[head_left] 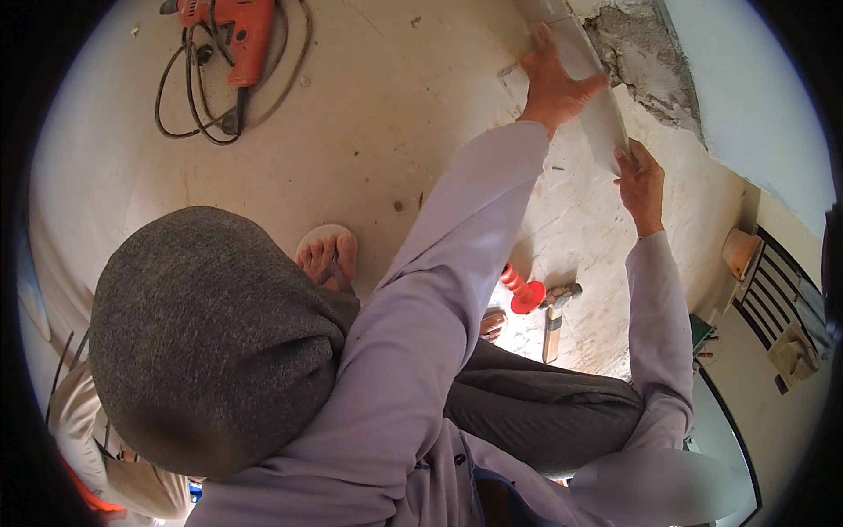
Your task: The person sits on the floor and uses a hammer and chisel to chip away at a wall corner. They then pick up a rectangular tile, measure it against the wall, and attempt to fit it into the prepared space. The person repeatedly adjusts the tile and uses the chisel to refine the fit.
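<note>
1 flat rectangular strip, pale grey, smooth-faced, material uncertain (601, 123): located at upper right, low by the wall, its long side beside the broken patch; 1 end lies near the picture's upper edge, the other at the right hand.

1 left hand, bare (558, 83): laid on the strip's face, thumb spread wide from the fingers and reaching toward the edge by the patch; firmness of hold cannot be told.

1 right hand, bare (644, 189): fingers closed on the near end of the strip, thumb on the face, fingers along the edge.

2 long sleeves, pale lilac-grey cloth (465, 220): covering both arms to the wrists.

1 broken patch, rough grey masonry, irregular outline (645, 57): between the strip and a smooth pale blue-white wall (746, 97).

1 power tool, red-orange casing (248, 44), with black cable (230, 126) in loose loops: on the dusty beige floor (378, 114), upper left, well apart from both hands.

1 hammer, wooden handle, grey metal head (552, 329): on the floor below the hands, head just beside the next item; contact cannot be told.

1 hand tool, red ridged grip with round flange (527, 297): partly hidden by the left sleeve.

1 left foot, in a pale sandal (329, 255): flat on the floor.
</note>
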A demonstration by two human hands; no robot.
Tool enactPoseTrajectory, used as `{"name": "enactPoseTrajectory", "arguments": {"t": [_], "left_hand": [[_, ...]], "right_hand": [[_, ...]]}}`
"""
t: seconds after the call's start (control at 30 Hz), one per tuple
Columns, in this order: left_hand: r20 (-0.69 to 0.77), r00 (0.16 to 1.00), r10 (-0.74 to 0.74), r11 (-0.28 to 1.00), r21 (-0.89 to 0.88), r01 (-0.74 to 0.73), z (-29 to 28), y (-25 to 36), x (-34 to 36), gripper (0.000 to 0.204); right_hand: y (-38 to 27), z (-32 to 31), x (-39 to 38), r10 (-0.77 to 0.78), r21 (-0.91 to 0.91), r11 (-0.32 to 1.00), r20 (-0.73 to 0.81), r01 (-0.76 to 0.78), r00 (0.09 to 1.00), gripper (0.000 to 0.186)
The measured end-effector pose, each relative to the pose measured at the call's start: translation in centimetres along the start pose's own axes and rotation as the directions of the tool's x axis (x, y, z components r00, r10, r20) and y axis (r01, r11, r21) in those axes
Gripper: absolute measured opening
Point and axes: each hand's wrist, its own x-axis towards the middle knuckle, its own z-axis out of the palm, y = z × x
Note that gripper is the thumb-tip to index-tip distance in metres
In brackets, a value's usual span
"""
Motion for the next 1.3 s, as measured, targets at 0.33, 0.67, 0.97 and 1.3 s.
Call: {"name": "enactPoseTrajectory", "arguments": {"t": [0.33, 0.67, 0.97, 1.3], "left_hand": [[0.041, 0.998, -0.042, 0.999, -0.017, 0.042, -0.3, 0.0, -0.1, 0.127], [0.094, 0.991, -0.097, 0.993, 0.075, 0.09, -0.1, -1.0, 1.1, 0.121], [0.106, 0.991, -0.082, 0.996, 0.027, 0.08, 0.1, 1.1, -0.2, 0.104], [0.342, 0.937, -0.077, 0.971, -0.187, 0.148, -3.4, -1.1, 1.2, 0.078]], "right_hand": [[1.0, 0.4, -0.2, -0.068, -0.051, 0.997, -0.043, 0.066, 0.997, 0.027], [1.0, 0.4, -0.2, -0.182, -0.092, 0.98, -0.07, 0.175, 0.981, 0.026], [1.1, -0.1, 0.0, -0.218, -0.19, 0.959, -0.028, 0.209, 0.976, 0.025], [0.7, 2.9, -2.9, -0.351, -0.141, 0.929, -0.047, 0.342, 0.935, 0.028]]}}
